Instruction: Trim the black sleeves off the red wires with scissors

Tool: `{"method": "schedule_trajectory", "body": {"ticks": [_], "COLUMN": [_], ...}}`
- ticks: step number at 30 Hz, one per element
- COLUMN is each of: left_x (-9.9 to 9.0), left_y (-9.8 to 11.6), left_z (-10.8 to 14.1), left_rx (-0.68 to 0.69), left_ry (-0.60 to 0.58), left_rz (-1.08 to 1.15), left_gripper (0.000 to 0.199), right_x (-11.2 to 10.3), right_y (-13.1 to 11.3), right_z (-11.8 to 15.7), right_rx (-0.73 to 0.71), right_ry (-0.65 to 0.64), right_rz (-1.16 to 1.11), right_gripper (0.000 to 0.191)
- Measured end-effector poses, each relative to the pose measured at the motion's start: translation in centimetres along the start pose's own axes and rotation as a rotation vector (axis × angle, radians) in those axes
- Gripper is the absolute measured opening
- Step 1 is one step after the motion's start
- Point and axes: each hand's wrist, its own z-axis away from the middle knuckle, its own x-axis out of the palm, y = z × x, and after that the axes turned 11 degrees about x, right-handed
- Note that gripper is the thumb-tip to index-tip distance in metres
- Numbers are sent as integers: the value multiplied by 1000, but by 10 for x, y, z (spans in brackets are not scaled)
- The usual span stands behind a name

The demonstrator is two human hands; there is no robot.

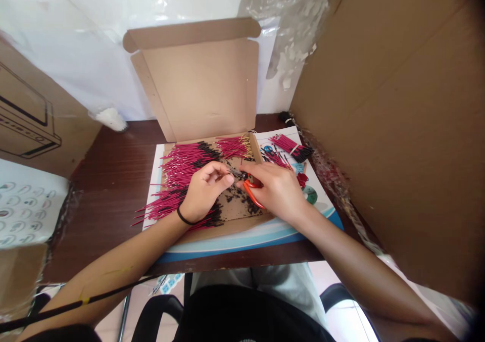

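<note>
A short dark wire [235,174] lies roughly level across the view, just above a cardboard sheet [237,205] near the worktop's front edge, running from the left hand [206,190] toward orange-handled wire cutters [250,190]. The left fingers [223,179] appear to pinch it narrowly; the right hand [275,190], nearer the cutting end, wraps the handles. Bundled red wires [182,167] fan across the cardboard among black scraps [248,203], above a printed sheet [242,243] on the dark wooden worktop [113,165].
</note>
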Motion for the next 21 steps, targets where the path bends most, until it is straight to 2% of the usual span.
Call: {"method": "schedule_trajectory", "body": {"ticks": [6, 21], "left_x": [1, -2], "left_y": [2, -1], "left_z": [-1, -1], "left_rx": [14, 18], "left_ry": [5, -32], "left_rz": [-13, -78], "left_gripper": [26, 22], "right_x": [1, -2], "right_y": [2, 10], "right_z": [1, -3], "right_rx": [-49, -83], "right_ry": [17, -52], "right_rz": [62, 147], "right_gripper": [23, 24]}}
